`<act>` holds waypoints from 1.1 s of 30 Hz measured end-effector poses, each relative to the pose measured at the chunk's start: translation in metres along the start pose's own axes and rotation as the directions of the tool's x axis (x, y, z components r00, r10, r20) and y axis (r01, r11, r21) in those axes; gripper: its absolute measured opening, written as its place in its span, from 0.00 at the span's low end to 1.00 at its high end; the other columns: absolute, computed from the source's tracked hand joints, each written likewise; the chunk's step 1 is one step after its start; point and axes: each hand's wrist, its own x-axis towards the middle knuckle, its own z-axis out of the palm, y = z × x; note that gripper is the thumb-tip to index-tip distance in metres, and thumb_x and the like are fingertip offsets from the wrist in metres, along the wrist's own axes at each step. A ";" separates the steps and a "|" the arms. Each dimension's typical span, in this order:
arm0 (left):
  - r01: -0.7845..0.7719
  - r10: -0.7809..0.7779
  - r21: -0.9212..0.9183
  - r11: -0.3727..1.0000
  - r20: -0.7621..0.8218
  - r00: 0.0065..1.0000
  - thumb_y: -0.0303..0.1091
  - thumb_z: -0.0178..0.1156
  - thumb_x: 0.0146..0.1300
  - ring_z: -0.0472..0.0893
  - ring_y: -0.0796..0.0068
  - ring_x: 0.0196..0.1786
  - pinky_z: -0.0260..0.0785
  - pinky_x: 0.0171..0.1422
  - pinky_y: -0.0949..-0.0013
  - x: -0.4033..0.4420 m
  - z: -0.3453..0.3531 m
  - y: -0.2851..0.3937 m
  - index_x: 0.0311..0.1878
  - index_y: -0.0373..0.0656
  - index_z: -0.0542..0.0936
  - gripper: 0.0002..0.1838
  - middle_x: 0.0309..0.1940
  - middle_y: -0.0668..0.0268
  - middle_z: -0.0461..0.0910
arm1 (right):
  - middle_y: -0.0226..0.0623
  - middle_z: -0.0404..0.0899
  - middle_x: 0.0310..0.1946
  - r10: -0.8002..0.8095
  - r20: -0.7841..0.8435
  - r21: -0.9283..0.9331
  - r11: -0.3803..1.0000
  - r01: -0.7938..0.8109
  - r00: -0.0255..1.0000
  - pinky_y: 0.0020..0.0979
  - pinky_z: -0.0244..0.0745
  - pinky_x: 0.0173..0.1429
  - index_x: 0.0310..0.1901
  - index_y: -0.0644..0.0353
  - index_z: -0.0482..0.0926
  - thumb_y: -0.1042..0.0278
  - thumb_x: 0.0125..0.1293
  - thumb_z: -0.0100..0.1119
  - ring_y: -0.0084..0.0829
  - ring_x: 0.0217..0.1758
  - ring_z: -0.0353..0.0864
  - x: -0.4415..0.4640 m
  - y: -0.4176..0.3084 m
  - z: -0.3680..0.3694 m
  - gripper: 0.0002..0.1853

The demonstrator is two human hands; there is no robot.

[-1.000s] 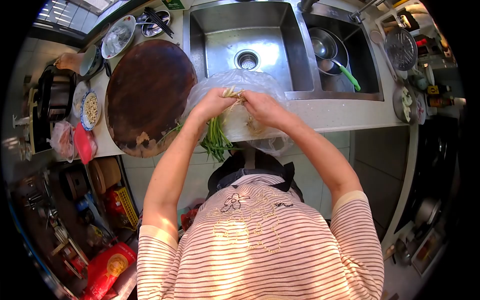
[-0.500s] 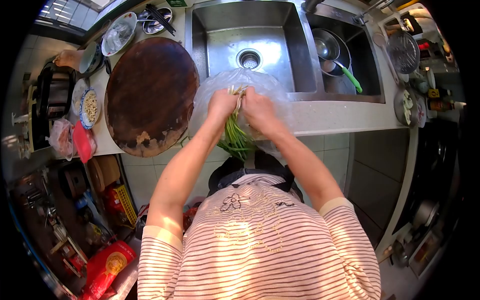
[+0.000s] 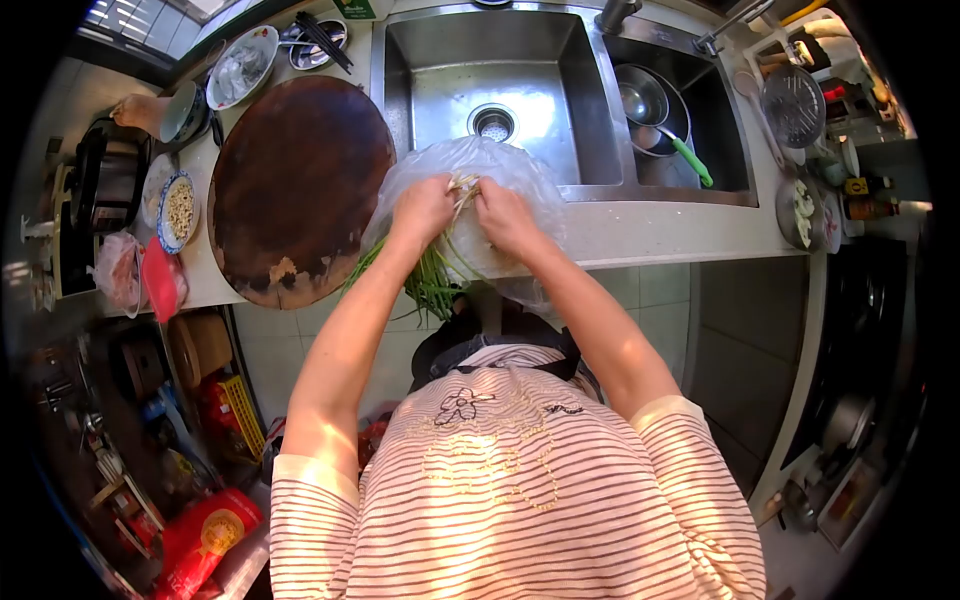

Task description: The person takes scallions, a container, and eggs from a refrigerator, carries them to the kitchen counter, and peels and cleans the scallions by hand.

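Note:
A bunch of scallions (image 3: 432,283) hangs over the counter's front edge, green leaves downward and pale root ends up between my hands. My left hand (image 3: 424,208) is closed around the bunch near the pale ends. Close beside it, my right hand (image 3: 506,216) pinches at the pale ends, its fingertips partly hidden. Under both hands a clear plastic bag (image 3: 535,165) lies spread on the counter and over the sink's front rim.
A round wooden chopping board (image 3: 300,190) lies to the left. Behind the bag is the steel sink (image 3: 590,110); its right basin holds a pan with a green handle (image 3: 692,162). A bowl of peanuts (image 3: 179,212) and a pink cloth-like item (image 3: 162,280) sit far left.
My hands have drawn slightly apart, the left one shifting left. The scallion leaves have swung left, now fanning out under my left forearm.

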 end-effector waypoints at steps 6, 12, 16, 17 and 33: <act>-0.099 0.102 -0.042 0.994 0.059 0.993 0.40 0.53 0.58 0.77 0.50 0.39 0.68 0.41 0.57 0.005 0.001 0.001 0.38 0.45 0.79 0.12 0.33 0.52 0.79 | 0.60 0.75 0.34 -0.040 0.118 0.039 0.999 0.035 0.992 0.53 0.65 0.45 0.43 0.65 0.63 0.66 0.62 0.40 0.60 0.40 0.73 -0.004 -0.003 -0.012 0.12; -0.095 0.099 -0.030 0.995 0.196 0.976 0.38 0.52 0.56 0.77 0.49 0.40 0.68 0.43 0.55 0.015 0.003 0.004 0.35 0.44 0.81 0.11 0.34 0.50 0.79 | 0.57 0.76 0.34 -0.224 0.110 -0.141 0.961 0.238 0.968 0.50 0.69 0.41 0.41 0.66 0.65 0.76 0.60 0.40 0.56 0.39 0.75 -0.007 0.008 -0.017 0.08; -0.028 0.088 -0.201 0.979 0.292 0.953 0.38 0.54 0.54 0.80 0.58 0.36 0.70 0.42 0.61 0.020 -0.002 0.004 0.35 0.43 0.82 0.12 0.30 0.53 0.81 | 0.52 0.76 0.30 -0.375 0.058 -0.194 0.905 0.379 0.925 0.45 0.71 0.36 0.39 0.65 0.67 0.75 0.58 0.44 0.51 0.36 0.77 -0.010 0.010 -0.027 0.08; 0.024 0.064 -0.284 0.959 0.299 0.952 0.38 0.55 0.54 0.80 0.62 0.35 0.69 0.41 0.63 0.020 -0.002 0.005 0.35 0.42 0.81 0.12 0.30 0.56 0.81 | 0.50 0.76 0.29 -0.417 0.031 -0.178 0.892 0.416 0.908 0.44 0.72 0.36 0.39 0.64 0.67 0.75 0.58 0.45 0.50 0.35 0.77 -0.010 0.012 -0.027 0.07; 0.380 -0.039 -0.832 0.404 0.400 0.916 0.34 0.61 0.54 0.72 0.82 0.27 0.63 0.31 0.76 0.013 -0.002 -0.001 0.36 0.42 0.79 0.09 0.27 0.72 0.76 | 0.45 0.76 0.32 -0.532 -0.321 -0.132 0.844 0.519 0.783 0.39 0.73 0.38 0.43 0.62 0.69 0.75 0.59 0.49 0.45 0.36 0.77 -0.001 0.020 -0.014 0.10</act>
